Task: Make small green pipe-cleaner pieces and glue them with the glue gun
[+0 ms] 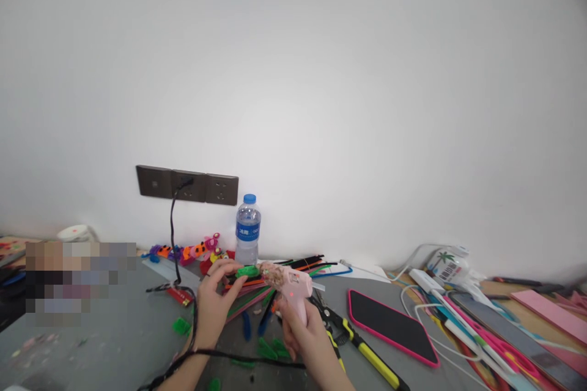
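My right hand (300, 327) is wrapped round the handle of a pink hot glue gun (293, 287), whose nozzle end is crusted with brownish residue and points left. In my left hand (217, 293), a small green fuzzy piece (247, 271) is pinched between thumb and fingers, right at the nozzle. Whether the nozzle touches it, I cannot tell. Below the hands lie more green fuzzy pieces (268, 348) and a dark blue one (247, 325). Behind them is a bundle of coloured pipe cleaners (312, 263). A black cord (220, 352) runs across my left forearm.
A water bottle (248, 232) stands against the wall beside a socket panel (188, 186) with a plug in it. Yellow-handled pliers (371, 357) and a pink-cased phone (392, 327) lie at right. Fuzzy colourful figures (197, 250) sit behind my left hand. Pink scissors (509, 354) lie far right.
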Tool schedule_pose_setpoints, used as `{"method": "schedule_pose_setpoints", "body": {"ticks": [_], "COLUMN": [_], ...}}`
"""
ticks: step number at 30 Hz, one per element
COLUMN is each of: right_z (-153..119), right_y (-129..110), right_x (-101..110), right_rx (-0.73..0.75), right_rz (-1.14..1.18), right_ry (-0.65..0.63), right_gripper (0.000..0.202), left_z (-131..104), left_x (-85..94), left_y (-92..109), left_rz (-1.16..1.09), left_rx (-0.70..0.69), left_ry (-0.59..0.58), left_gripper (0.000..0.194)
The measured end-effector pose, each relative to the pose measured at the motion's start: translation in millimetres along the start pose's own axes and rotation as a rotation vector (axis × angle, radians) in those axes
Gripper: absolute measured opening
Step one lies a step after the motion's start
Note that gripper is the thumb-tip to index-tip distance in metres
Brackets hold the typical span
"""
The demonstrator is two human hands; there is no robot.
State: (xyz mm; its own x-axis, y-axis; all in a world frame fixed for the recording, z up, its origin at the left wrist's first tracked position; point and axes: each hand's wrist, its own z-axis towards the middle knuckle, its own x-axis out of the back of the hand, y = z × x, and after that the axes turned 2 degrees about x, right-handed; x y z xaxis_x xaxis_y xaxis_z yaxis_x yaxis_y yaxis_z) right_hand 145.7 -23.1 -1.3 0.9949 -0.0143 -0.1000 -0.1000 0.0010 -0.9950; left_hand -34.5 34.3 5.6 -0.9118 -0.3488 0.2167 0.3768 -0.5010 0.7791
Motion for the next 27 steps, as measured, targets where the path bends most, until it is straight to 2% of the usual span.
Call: {"method": "schedule_pose_setpoints", "body": {"ticks": [8,18,27], "right_z": [2.4,-4.3,0.2], "right_y": [1.9,-5.5,2.6], "right_x": [-2.2,-6.1,-0.4], "right_rx": [0.056,-0.014,-0.013], "right_rz": [0.086,0.099,0.025], "right_ry": [0.030,-0.057,-0.086], "right_gripper": [0.058,0.058,0.058], "left_z": [-1.0,-2.1,-1.7], "left_x": [0.0,-1.2,-1.6], "left_y": [-2.7,-6.7,-6.3], "left_rz": [-0.012,-0.020,-0.015], "left_rx": [0.012,0.022,0.000], "left_ry": [-0.016,-0.056,-0.052], "left_gripper": [0.011,0.010,0.008]}}
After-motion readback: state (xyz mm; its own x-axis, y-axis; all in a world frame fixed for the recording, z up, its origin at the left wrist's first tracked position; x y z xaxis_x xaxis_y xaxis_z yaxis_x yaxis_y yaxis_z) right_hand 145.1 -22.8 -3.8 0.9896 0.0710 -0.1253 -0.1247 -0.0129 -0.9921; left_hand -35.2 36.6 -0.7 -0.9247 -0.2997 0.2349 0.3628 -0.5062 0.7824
